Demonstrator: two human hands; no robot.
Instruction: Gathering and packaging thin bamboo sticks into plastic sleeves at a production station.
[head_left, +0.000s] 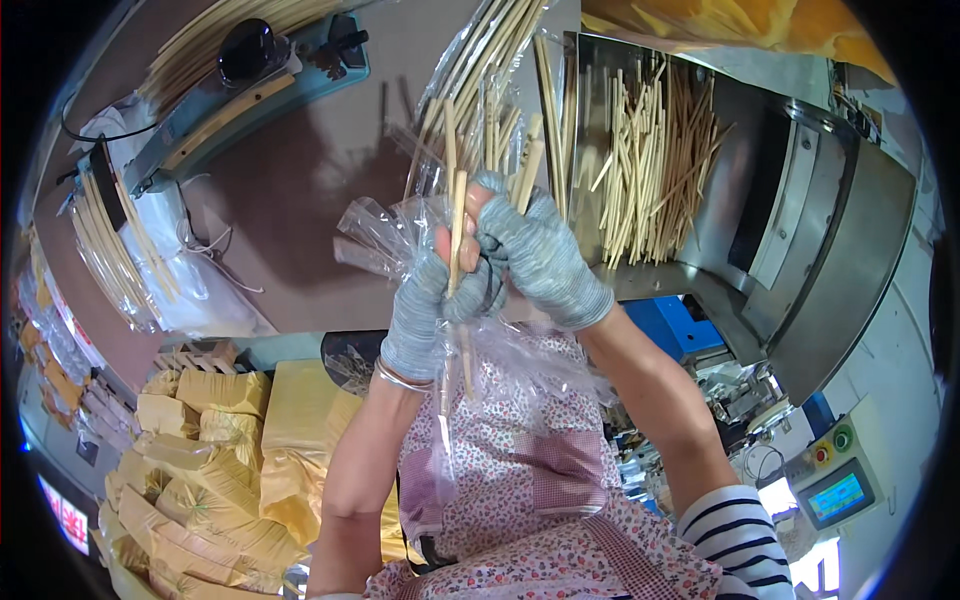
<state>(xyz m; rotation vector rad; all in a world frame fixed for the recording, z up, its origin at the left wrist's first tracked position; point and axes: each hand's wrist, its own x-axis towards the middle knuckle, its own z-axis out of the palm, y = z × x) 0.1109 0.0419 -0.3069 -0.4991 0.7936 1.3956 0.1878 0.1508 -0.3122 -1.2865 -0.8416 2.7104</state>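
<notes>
1. Biggest thing first: the brown table (285,260), which gives plenty of backing. I'd work over its near edge, right where the hands are.
2. Steel trough (845,270) off to the right, with loose sticks (635,170) lying in it. Probably best to keep elbows clear.
3. The bagged sticks (490,45) fan out beyond the hands in clear plastic (375,235). I'd keep the ends level so nothing pokes through.
4. Hands, in grey fingerless gloves: left hand's (425,295) grip is clamped on a pale stick; right hand (550,255) is curled up against it, can't tell what's pinched there.
5. Smallest: that pale stick (457,230), upright between the hands. Light fingertip pressure, imo; thin wood could snap.
</notes>
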